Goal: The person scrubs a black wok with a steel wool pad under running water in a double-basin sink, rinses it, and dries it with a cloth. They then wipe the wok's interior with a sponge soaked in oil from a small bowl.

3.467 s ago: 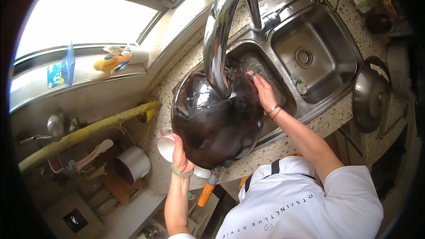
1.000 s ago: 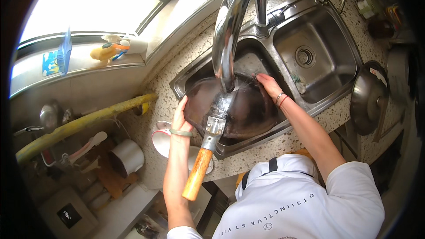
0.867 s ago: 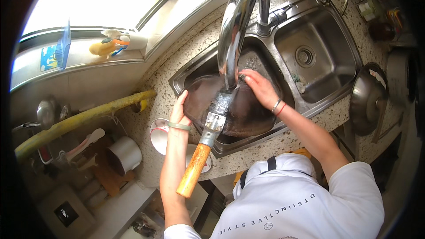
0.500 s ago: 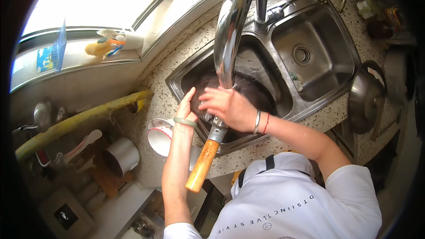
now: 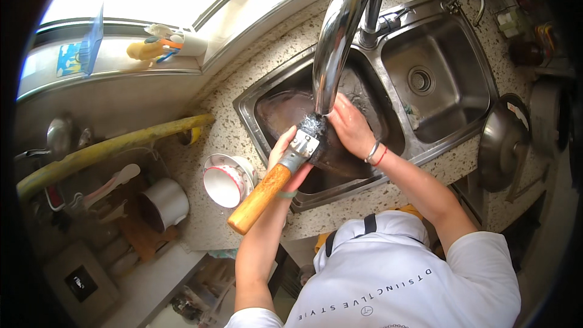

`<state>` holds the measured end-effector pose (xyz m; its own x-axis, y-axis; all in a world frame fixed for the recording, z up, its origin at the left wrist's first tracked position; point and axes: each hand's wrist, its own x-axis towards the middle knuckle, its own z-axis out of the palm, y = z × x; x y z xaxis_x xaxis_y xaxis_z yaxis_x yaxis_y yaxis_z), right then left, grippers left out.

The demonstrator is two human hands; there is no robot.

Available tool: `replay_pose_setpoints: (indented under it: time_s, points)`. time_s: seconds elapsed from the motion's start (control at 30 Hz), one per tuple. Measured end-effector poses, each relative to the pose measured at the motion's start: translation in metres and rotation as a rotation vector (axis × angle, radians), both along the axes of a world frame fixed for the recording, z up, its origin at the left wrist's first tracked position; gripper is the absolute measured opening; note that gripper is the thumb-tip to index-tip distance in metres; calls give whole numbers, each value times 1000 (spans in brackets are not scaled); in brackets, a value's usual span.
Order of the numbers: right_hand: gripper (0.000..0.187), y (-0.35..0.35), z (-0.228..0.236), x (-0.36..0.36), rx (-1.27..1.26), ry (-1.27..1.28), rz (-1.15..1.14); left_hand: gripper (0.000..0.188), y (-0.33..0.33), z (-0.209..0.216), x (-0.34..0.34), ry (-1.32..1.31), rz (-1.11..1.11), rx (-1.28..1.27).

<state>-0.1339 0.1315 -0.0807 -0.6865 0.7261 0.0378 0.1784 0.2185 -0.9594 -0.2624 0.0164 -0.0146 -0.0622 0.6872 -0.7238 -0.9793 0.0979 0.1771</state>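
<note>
A wok with a wooden handle lies tilted in the left basin of the steel sink. From underneath, my left hand wraps round the wok's metal neck, thumb on the near side and fingers partly hidden below. Water falls from the chrome faucet and splashes where the neck meets the pan. My right hand is beside the stream over the wok, its fingers stretched out and holding nothing visible. Whether its fingertips touch the wok is hard to see.
To the right is a second basin with a drain. Bowls stand on the speckled counter at the left. A pot lid lies at the right. A yellow pipe runs along the left wall, with a white pot below it.
My left hand has moved in from beside the wok to grip its neck. My right hand has shifted right, off the neck. The handle has swung left and the wok has turned.
</note>
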Motion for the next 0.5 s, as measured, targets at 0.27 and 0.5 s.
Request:
replay_pose_setpoints:
  time_s: [0.27, 0.5]
  points:
    - [22, -37, 62, 11, -43, 259, 4, 46, -1, -12, -6, 27, -70, 187]
    - [10, -11, 45, -25, 141, 28, 54, 54, 3, -5, 3, 220, -139, -107]
